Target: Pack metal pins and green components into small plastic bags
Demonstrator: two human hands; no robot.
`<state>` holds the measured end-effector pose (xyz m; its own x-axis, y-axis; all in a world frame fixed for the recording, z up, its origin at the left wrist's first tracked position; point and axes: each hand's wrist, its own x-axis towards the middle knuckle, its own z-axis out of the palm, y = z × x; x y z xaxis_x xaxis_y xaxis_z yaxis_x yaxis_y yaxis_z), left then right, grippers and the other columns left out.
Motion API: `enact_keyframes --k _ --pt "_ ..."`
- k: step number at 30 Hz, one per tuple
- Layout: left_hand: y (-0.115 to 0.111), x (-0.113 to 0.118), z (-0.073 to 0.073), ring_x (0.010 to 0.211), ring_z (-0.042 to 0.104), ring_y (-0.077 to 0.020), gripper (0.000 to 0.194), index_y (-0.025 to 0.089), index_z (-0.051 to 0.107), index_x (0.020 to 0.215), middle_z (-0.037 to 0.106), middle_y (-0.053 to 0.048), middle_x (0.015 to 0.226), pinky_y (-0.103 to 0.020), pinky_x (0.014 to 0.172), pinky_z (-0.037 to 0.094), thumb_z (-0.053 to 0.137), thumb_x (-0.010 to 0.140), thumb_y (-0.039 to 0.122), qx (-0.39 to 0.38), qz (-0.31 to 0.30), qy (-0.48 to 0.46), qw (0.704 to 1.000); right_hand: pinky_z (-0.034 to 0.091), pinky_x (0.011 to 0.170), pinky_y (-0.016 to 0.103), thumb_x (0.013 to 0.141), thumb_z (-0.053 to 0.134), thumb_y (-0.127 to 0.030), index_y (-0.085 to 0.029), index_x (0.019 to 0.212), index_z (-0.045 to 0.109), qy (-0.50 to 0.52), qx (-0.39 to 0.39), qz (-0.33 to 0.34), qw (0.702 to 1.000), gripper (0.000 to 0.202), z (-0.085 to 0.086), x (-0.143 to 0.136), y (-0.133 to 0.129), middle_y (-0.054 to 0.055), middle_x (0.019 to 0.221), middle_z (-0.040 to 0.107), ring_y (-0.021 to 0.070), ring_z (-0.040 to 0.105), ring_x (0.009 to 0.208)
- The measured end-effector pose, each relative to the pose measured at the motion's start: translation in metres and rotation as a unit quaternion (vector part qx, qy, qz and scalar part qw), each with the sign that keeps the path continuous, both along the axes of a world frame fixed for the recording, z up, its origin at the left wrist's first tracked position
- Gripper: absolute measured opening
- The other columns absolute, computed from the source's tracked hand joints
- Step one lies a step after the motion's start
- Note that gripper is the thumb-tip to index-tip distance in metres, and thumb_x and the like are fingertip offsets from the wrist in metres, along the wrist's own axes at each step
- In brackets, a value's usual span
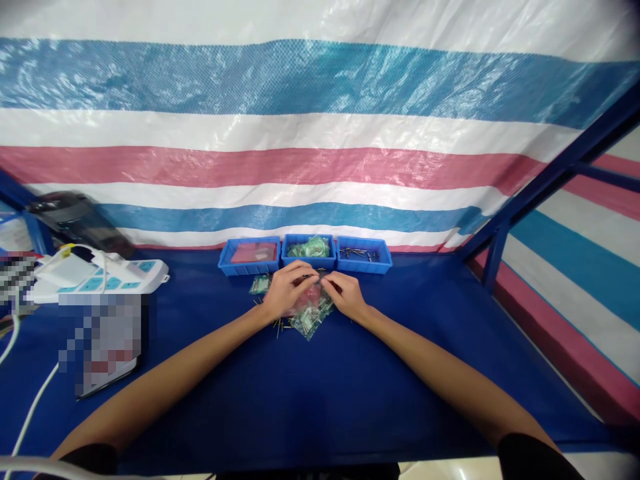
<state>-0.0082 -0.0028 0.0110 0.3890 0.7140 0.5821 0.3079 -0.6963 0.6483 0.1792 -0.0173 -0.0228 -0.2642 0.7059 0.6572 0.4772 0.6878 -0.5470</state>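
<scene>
My left hand (290,289) and my right hand (346,293) come together over the middle of the table, fingertips almost touching. Both are closed in a pinch at the upper edge of a small pink-tinted plastic bag (311,295), though the fingers partly hide the grip. Below them lies a clear plastic bag (308,323) with green markings and small pieces inside. Another green-marked bag (259,285) is left of my left hand. Loose thin metal screws or pins (281,327) are scattered under and beside my left hand.
Behind my hands stand three blue bins: the left one (250,270) with a pink bag, the middle one (307,261) with green-marked bags, the right one (365,268) with thin metal pieces. A power strip (150,275), white cables and a blurred phone-like object (113,347) lie left.
</scene>
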Motion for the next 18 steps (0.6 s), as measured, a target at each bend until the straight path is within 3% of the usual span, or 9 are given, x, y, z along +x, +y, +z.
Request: enact_keyframes --k 2,5,7,14,16,18 --pt "-0.0002 0.0000 -0.0018 0.085 0.063 -0.0168 0.021 0.017 0.070 0.092 0.068 -0.007 0.096 -0.029 0.081 0.050 0.056 0.090 0.033 -0.002 0.010 -0.020 1.000 0.041 0.057 0.025 0.094 0.048 -0.029 -0.017 0.072 0.062 -0.024 0.005 0.006 1.000 0.029 -0.0003 -0.0004 0.0005 0.002 0.062 0.059 0.0123 0.051 0.055" --pt "-0.0006 -0.0004 -0.0032 0.059 0.060 -0.0111 0.024 0.017 0.067 0.098 0.070 -0.005 0.091 -0.025 0.065 0.051 0.051 0.093 0.034 -0.057 0.024 -0.048 0.997 0.040 0.056 0.025 0.094 0.047 -0.030 -0.017 0.070 0.062 -0.028 0.005 -0.002 1.000 0.031 0.0001 -0.0005 0.0003 0.001 0.060 0.059 0.0120 0.050 0.053" --pt "-0.0011 -0.0008 -0.0026 0.052 0.056 -0.0095 0.025 0.017 0.065 0.103 0.070 -0.003 0.086 -0.023 0.060 0.049 0.049 0.094 0.034 -0.078 0.035 -0.050 0.995 0.041 0.056 0.025 0.093 0.048 -0.029 -0.017 0.072 0.062 -0.013 0.005 -0.008 1.000 0.029 0.0008 -0.0003 -0.0006 0.002 0.061 0.060 0.0122 0.051 0.054" --pt "-0.0002 -0.0011 -0.0001 0.088 0.061 -0.0171 0.035 0.021 0.062 0.120 0.067 -0.006 0.104 -0.029 0.083 0.048 0.039 0.098 0.034 -0.012 0.039 0.028 0.999 0.045 0.056 0.024 0.093 0.049 -0.028 -0.018 0.098 0.066 0.052 -0.018 -0.049 0.997 0.020 0.0015 0.0003 -0.0040 0.003 0.076 0.066 0.0119 0.054 0.056" --pt "0.0009 -0.0008 -0.0018 0.087 0.061 -0.0170 0.035 0.020 0.061 0.121 0.067 -0.006 0.102 -0.028 0.081 0.048 0.040 0.098 0.035 -0.024 0.032 0.036 0.999 0.045 0.054 0.024 0.093 0.049 -0.029 -0.018 0.104 0.064 0.059 -0.025 -0.046 0.997 0.022 0.0010 0.0001 -0.0038 0.002 0.071 0.064 0.0112 0.053 0.052" --pt "0.0015 -0.0004 -0.0040 0.072 0.060 -0.0144 0.036 0.020 0.059 0.124 0.067 -0.003 0.088 -0.025 0.071 0.048 0.043 0.096 0.037 -0.053 0.025 0.040 0.997 0.045 0.053 0.023 0.092 0.051 -0.029 -0.017 0.109 0.063 0.060 -0.023 -0.033 0.997 0.024 0.0004 -0.0002 -0.0030 0.001 0.069 0.062 0.0109 0.052 0.051"
